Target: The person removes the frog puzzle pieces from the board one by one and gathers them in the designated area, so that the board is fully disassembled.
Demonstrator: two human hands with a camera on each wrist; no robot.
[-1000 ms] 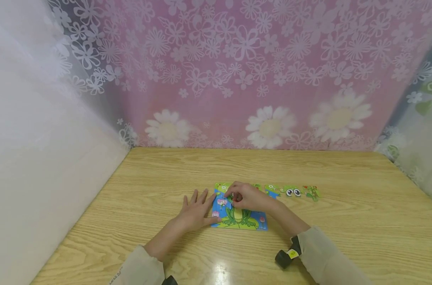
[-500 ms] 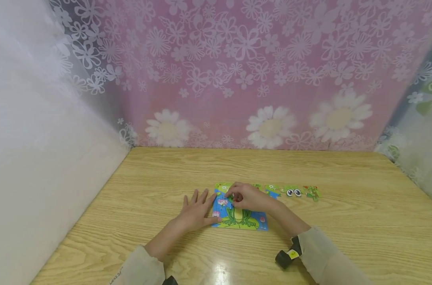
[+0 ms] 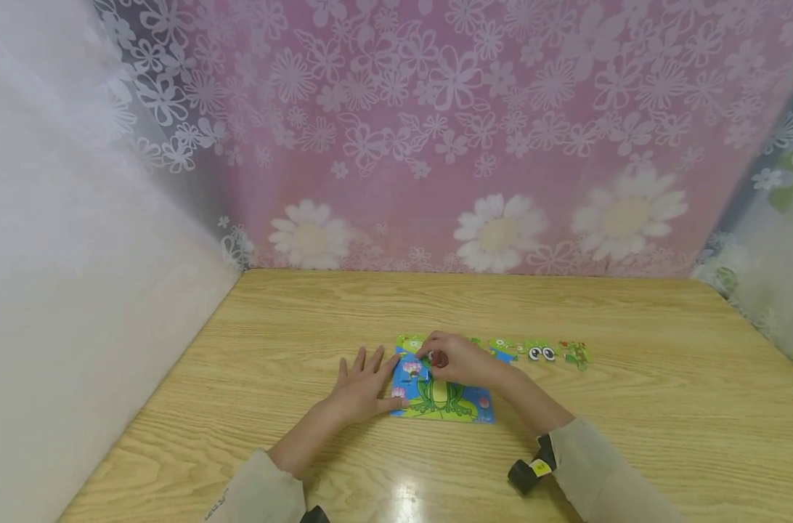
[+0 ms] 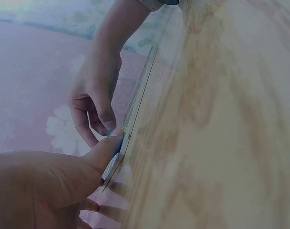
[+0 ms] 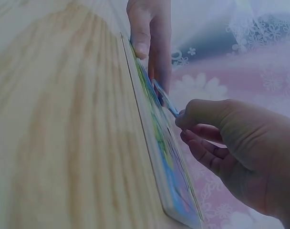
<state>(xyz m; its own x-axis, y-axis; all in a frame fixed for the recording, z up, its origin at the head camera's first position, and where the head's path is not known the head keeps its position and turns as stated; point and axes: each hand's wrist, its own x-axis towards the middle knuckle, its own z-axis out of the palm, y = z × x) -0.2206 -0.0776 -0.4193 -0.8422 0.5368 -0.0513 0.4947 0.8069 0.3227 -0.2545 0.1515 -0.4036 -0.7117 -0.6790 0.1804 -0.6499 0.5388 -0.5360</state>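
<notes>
A frog jigsaw puzzle (image 3: pixel 439 414) lies flat on the wooden table. My left hand (image 3: pixel 360 392) spreads its fingers at the puzzle's left edge, the thumb resting on the lower left part. Over the upper middle, my right hand (image 3: pixel 458 361) pinches a blue puzzle piece with a pink lotus (image 3: pixel 412 365) between thumb and fingers. In the right wrist view that puzzle piece (image 5: pixel 166 98) is tilted, one side raised off the board. My right hand covers part of the frog's head area. The left wrist view shows my left thumb (image 4: pixel 107 148) on the board's edge.
Several loose puzzle pieces lie in a row right of the puzzle: a blue and green one (image 3: pixel 503 350), one with the frog's eyes (image 3: pixel 542 353), and a green one with red (image 3: pixel 576 354). A pink flowered curtain (image 3: pixel 396 145) hangs behind the wooden table (image 3: pixel 632 421).
The lotus puzzle piece has shifted and tilted slightly in my right hand. Both hands are otherwise nearly where they were, and the head view has moved a little.
</notes>
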